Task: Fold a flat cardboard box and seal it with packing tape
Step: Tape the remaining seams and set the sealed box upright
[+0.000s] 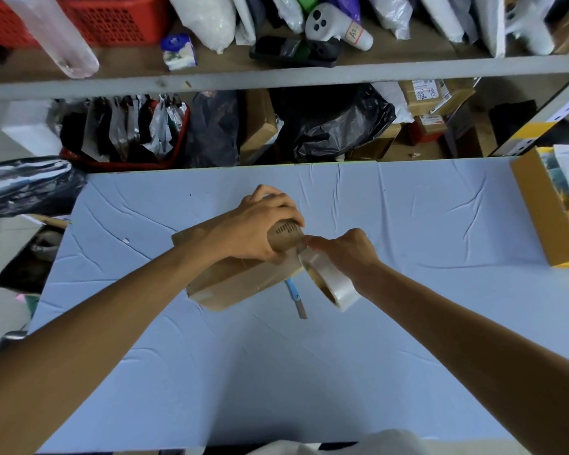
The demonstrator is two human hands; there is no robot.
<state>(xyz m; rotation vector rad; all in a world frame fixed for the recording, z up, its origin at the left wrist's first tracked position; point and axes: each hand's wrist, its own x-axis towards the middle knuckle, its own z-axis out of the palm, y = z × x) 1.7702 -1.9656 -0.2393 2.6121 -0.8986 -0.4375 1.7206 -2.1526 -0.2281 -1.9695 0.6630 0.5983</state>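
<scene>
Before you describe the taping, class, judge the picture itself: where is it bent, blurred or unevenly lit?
Head view: the wide lens bows the shelf edge and stretches the left forearm toward the bottom corner; the right hand is motion-blurred where it meets the tape roll; light falls soft and even on the blue table cover.

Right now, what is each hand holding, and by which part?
The left hand grips the cardboard box over its top far end. The right hand holds the tape roll by its upper rim.
</scene>
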